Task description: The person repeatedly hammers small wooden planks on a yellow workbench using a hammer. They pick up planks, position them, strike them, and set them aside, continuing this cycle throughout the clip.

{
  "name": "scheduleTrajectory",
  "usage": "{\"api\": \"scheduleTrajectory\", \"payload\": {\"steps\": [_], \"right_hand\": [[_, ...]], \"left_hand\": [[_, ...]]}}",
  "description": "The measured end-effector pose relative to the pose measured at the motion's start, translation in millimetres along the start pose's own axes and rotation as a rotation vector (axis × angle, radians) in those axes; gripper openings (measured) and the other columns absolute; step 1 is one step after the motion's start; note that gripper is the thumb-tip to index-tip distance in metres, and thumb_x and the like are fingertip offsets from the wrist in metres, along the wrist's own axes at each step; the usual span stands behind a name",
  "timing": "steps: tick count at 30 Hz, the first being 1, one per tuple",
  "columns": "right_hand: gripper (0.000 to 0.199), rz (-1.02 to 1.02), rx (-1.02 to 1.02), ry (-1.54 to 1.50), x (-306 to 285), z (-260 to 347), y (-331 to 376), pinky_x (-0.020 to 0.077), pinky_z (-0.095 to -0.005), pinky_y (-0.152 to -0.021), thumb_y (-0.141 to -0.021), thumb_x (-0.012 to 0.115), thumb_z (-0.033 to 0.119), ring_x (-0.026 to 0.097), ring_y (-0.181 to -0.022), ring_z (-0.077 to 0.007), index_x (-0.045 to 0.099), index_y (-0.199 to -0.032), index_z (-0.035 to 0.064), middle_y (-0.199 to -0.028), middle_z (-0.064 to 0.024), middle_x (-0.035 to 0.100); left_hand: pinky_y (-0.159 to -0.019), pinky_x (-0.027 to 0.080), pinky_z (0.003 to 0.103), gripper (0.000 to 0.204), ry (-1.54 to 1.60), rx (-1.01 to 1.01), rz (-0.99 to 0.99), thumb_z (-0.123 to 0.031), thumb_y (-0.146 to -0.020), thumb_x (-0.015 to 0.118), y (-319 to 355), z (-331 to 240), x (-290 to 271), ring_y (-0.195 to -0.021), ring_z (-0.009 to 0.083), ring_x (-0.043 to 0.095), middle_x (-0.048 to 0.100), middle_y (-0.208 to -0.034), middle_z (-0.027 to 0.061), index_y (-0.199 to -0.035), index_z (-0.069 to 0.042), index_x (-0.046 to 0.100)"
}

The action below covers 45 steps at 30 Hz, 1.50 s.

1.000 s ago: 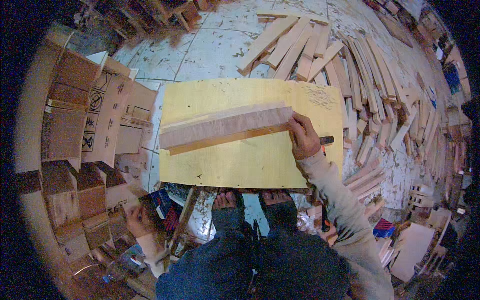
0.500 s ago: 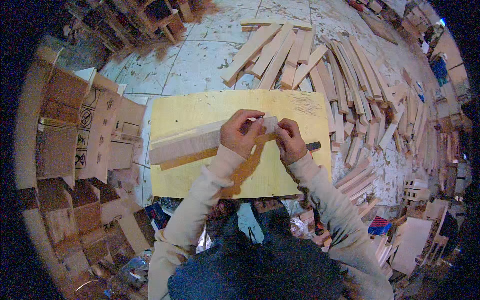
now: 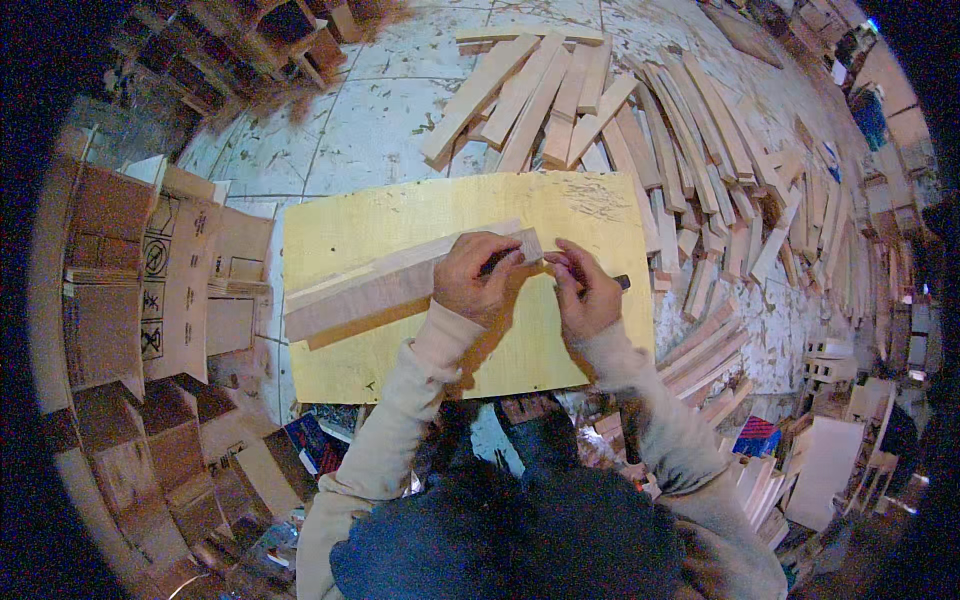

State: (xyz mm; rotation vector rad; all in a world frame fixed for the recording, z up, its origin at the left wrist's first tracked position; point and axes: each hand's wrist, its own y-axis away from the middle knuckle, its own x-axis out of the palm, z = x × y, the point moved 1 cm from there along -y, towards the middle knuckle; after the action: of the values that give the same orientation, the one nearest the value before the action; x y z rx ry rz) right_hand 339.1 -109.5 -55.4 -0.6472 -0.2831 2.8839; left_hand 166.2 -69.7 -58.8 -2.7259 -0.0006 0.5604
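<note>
Dark framed symbols, 1 circular, stand on brown cardboard.

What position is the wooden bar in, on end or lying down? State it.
Lying down: the wooden bar stretches lengthwise across the yellow board.

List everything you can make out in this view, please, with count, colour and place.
Board: one, yellow, centre
Wooden bar: one, brown, on the board
Tiled floor: one, whitish, beyond the board
Wood strips: many, pale, on floor, upper right
Cardboard boxes: several, brown, left side
Packages: two, blue-and-red, lower left and lower right
Dark object: one, black, board's right side
Sleeves: two, beige, lower middle
Left hand: one, bare, over the bar's right end
Right hand: one, bare, right of the bar
</note>
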Motion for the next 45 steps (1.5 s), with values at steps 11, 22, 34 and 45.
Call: {"api": "scheduleTrajectory", "payload": {"steps": [11,22,34,45], "right_hand": [[0.038,0.146,0.439,0.577,-96.6,13.5,132.3,0.0456,-0.0411,-0.059,-0.087,0.065,0.036,0.058,-0.064,-0.0319,0.055,-0.095,-0.0001,-0.073,-0.0149,0.059],[0.043,0.443,0.401,0.382,-72.5,79.7,65.0,0.0391,-0.0469,-0.049,-0.099,0.040,0.041,0.055,-0.051,-0.0375,0.053,-0.087,0.0013,-0.057,-0.0176,0.053],[0.040,0.352,0.204,0.284,-60.0,91.0,62.2,0.0461,-0.0377,-0.066,-0.100,0.043,0.036,0.055,-0.075,-0.0244,0.055,-0.084,0.0012,-0.078,-0.0142,0.057],[0.039,0.284,0.065,0.122,-69.9,48.6,79.5,0.0473,-0.0421,-0.052,-0.092,0.051,0.047,0.054,-0.057,-0.0299,0.056,-0.093,0.0077,-0.065,-0.0113,0.057]], "left_hand": [[-0.067,0.052,0.039,0.022,-0.112,0.316,-0.050,-0.009,-0.075,0.070,0.1,7.8,8.2,-0.076,0.0300,0.065,0.067,-0.082,0.0119,-0.096,-0.004,0.065],[-0.076,0.051,0.039,0.041,0.035,-0.010,-0.007,-0.006,-0.078,0.067,13.7,10.8,10.6,-0.083,0.0295,0.062,0.064,-0.092,0.0136,-0.116,-0.002,0.053],[-0.089,0.049,0.037,0.044,0.206,0.054,-0.068,0.008,-0.090,0.031,6.2,20.8,8.2,-0.116,0.0298,0.056,0.051,-0.127,0.0204,-0.133,-0.001,0.030],[-0.093,0.047,0.038,0.046,0.284,0.011,-0.057,0.008,-0.088,0.026,10.7,27.3,12.3,-0.120,0.0291,0.052,0.049,-0.131,0.0166,-0.132,-0.005,0.031]]}}
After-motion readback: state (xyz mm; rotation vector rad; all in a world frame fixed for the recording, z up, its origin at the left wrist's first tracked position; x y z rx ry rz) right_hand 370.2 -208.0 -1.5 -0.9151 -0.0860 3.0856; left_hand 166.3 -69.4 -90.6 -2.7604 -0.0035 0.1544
